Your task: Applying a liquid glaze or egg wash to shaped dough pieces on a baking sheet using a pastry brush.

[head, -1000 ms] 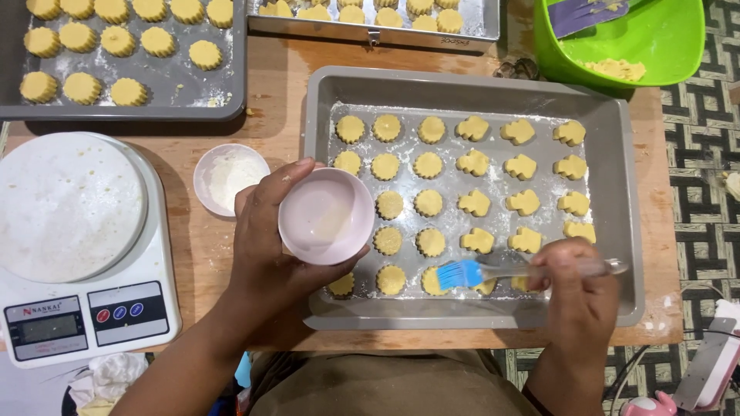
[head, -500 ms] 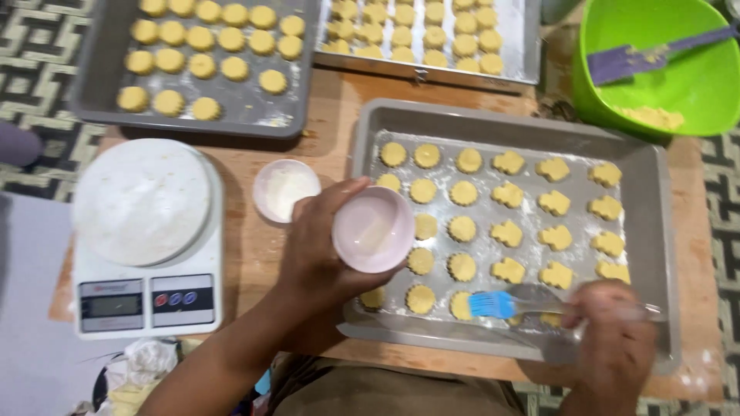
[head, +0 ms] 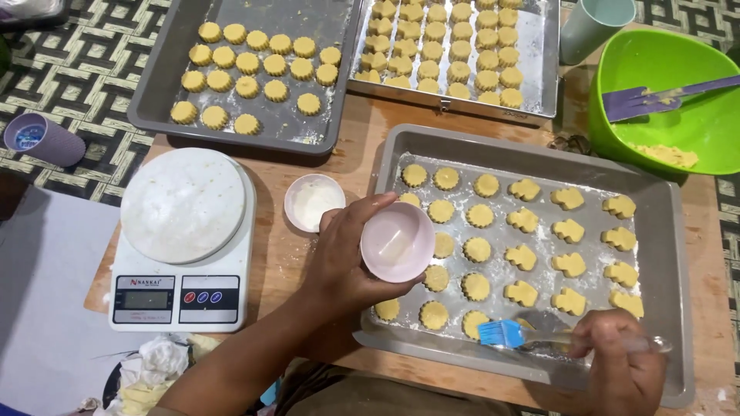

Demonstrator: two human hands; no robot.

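Over the baking tray (head: 401,142): hands with pink bowl (head: 397,242), blue brush (head: 502,333).

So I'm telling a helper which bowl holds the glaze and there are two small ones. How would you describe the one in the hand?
Start at the grey baking tray nearest the person, lined with cookie dough shapes. Over its left edge the left hand holds a small pale pink bowl, tilted, with a thin yellowish film inside. The other small bowl rests on the wooden table beside the kitchen scale and holds white powder.
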